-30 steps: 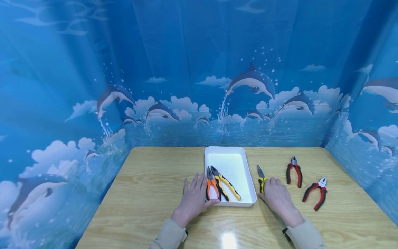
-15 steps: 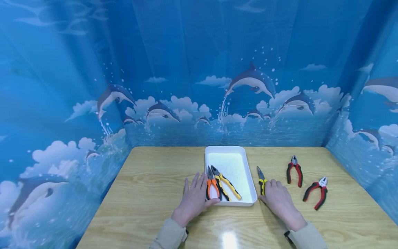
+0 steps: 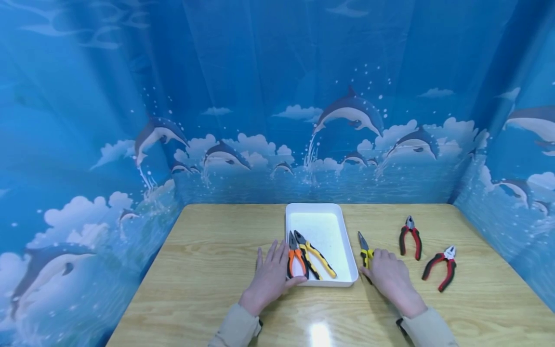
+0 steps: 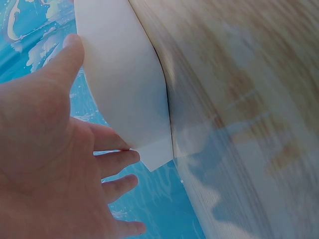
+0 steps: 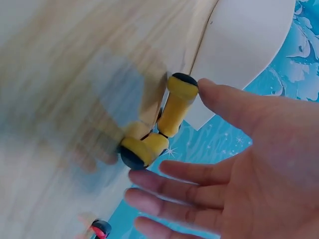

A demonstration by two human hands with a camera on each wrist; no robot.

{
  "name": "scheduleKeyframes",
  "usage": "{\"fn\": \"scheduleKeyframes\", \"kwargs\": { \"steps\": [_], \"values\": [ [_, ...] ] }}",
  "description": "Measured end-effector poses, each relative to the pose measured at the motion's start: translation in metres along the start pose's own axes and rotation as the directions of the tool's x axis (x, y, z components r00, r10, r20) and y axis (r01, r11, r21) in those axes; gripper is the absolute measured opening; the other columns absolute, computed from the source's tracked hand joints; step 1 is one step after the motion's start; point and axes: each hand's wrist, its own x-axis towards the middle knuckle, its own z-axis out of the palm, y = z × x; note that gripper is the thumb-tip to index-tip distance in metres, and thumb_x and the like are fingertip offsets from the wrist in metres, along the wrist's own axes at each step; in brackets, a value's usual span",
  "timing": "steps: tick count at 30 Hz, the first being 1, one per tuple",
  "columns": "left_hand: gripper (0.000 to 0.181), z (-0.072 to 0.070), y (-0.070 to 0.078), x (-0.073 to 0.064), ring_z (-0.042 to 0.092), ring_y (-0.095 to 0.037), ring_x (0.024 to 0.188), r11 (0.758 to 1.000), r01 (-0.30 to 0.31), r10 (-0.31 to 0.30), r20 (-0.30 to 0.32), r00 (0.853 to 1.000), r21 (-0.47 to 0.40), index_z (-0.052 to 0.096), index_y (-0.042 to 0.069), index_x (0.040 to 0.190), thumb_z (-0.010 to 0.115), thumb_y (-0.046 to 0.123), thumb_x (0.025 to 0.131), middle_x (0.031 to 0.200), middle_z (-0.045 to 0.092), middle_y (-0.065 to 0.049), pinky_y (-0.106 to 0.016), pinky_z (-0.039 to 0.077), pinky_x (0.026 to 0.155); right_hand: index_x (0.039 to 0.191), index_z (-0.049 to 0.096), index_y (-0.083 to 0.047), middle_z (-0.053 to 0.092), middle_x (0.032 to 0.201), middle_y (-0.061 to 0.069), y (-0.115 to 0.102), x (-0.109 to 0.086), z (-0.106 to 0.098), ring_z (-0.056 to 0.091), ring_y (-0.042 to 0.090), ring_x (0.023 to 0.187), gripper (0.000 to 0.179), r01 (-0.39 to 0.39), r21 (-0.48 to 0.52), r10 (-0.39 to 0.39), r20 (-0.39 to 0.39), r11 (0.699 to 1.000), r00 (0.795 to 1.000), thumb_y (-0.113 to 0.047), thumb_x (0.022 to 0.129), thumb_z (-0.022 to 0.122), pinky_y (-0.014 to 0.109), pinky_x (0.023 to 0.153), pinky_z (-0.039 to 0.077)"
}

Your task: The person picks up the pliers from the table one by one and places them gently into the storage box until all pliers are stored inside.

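Note:
In the head view my left hand lies along the left wall of a white tray, fingers straight and thumb over its near rim. The left wrist view shows those fingers beside the tray's side. Inside the tray are orange-handled long-nose pliers and yellow-and-black pliers. Right of the tray, my right hand pinches yellow-and-black long-nose pliers by the handles, jaws pointing away. From the right wrist, the thumb touches one handle end and fingertips meet the other; the jaws are hidden there.
Two pairs of red-and-black pliers lie on the wooden table at the right: one farther back, the other nearer the right edge. A blue dolphin-print curtain encloses the table's back and sides.
The right hand has shifted slightly, and the handles of its pliers have swung a little to the right. My left hand and the tray stay in place.

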Motion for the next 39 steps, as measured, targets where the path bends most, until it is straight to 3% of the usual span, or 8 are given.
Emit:
{"fn": "scheduleKeyframes", "kwargs": {
  "steps": [9,16,27,39],
  "values": [
    [0.095,-0.0014,0.0022,0.0001,0.020,-0.038,0.153,1.000,0.004,-0.004,0.006,1.000,-0.005,0.031,0.002,0.158,0.057,0.066,0.093,0.165,0.026,-0.017,-0.070,0.014,0.119,0.100,0.058,0.017,0.055,0.079,0.018,-0.0018,0.0070,-0.0009,0.057,0.029,0.068,0.064,-0.044,-0.028,0.047,0.105,0.999,0.993,-0.046,0.092,0.071,0.041,0.058,0.052],
    [0.095,-0.0018,0.0029,0.0005,0.020,-0.037,0.153,1.000,0.009,-0.009,0.006,1.000,0.012,0.031,0.003,0.158,0.056,0.068,0.093,0.166,0.026,-0.016,-0.070,0.015,0.119,0.089,0.056,0.014,0.051,0.073,0.016,0.0006,0.0064,0.0007,0.053,0.027,0.062,0.050,-0.004,-0.020,0.005,0.042,1.000,0.999,-0.033,0.088,0.073,0.041,0.054,0.050],
    [0.095,-0.0025,0.0017,-0.0003,0.019,-0.038,0.153,1.000,0.001,-0.001,0.004,1.000,-0.011,0.031,0.002,0.158,0.057,0.066,0.093,0.165,0.026,-0.017,-0.070,0.014,0.119,0.090,0.053,0.012,0.050,0.076,0.018,0.0004,0.0084,-0.0001,0.050,0.029,0.066,0.047,-0.035,0.055,0.034,0.024,0.998,0.999,-0.034,0.094,0.062,0.040,0.055,0.045],
    [0.096,-0.0018,0.0008,0.0001,0.018,-0.038,0.154,1.000,0.002,-0.002,0.006,1.000,-0.003,0.030,0.002,0.158,0.056,0.067,0.093,0.166,0.025,-0.017,-0.071,0.013,0.119,0.086,0.051,0.008,0.047,0.078,0.018,-0.0001,0.0106,0.0009,0.045,0.032,0.071,0.046,-0.055,0.101,0.069,-0.138,0.993,0.988,-0.036,0.094,0.061,0.040,0.057,0.037]
  ]
}}
